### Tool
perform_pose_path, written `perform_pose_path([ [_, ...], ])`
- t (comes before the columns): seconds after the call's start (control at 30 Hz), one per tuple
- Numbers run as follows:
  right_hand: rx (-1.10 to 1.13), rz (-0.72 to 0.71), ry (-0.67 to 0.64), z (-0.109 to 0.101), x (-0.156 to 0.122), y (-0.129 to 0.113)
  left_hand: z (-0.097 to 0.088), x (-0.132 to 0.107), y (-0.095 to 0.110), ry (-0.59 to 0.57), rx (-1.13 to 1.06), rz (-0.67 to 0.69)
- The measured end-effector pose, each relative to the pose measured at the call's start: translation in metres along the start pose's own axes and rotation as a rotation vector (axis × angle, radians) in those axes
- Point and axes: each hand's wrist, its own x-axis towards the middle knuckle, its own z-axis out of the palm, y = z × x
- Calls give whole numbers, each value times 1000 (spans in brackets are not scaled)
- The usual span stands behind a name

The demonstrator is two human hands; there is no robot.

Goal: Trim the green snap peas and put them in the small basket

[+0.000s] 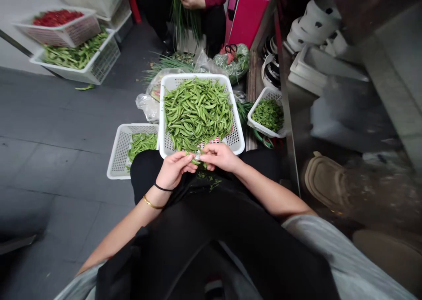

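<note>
I sit with a large white basket (237, 138) heaped with green pea pods (197, 111) in front of my knees. My left hand (173, 169) and my right hand (220, 156) meet at the basket's near edge, both pinched on a single green pea pod (197, 160) held between them. Small green trimmings (211, 183) lie on my black lap just below the hands. A smaller white basket (118, 155) to the left holds a few pea pods (142, 142).
A small white basket of green scraps (268, 114) sits to the right. Stacked baskets of red chillies (56, 17) and green pods (76, 53) stand far left. Another person (194, 1) sits behind, holding green stalks. A metal counter edge (290, 128) runs along the right.
</note>
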Motion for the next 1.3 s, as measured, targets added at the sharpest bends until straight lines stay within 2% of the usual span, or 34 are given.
perform_pose_path([
  [0.1,204,-49,-37,-19,-10,2,-1,-8,8,-40,-69,-54],
  [0.17,168,-103,-31,-22,-16,1,1,-11,11,-53,-77,-51],
  [0.33,-424,-323,136,-1,-24,-4,10,-14,10,-30,-61,-45],
  [0.43,-614,-468,163,11,-24,-4,12,-14,5,-37,-91,-77],
  [0.53,-540,-458,140,17,-23,-3,11,-14,0,-99,-124,-117],
  [0.67,-239,-311,28,10,-24,-2,6,-17,-1,-275,-76,-199],
  [0.7,-173,-287,59,5,-24,-3,5,-18,0,-315,-50,-226],
  [0.8,-126,-284,288,-15,-25,-6,2,-22,4,-402,1,-276],
  [0.87,-279,-330,378,-25,-29,-10,1,-23,6,-431,5,-278],
  [0.9,-410,-369,369,-27,-31,-13,0,-24,7,-440,8,-278],
  [0.97,-718,-470,254,-25,-36,-16,-1,-24,7,-456,25,-286],
  [1.07,-1099,-591,-10,-13,-38,-17,-2,-25,8,-492,101,-298],
  [1.13,-1186,-626,-154,-4,-36,-16,1,-28,13,-528,271,-246],
  [1.2,-1097,-663,-258,3,-33,-13,6,-33,21,-556,536,-59],
  [1.27,-865,-652,-256,8,-31,-9,13,-40,29,-546,767,203],
  [1.3,-729,-606,-199,10,-31,-8,15,-43,32,-520,830,305],
])
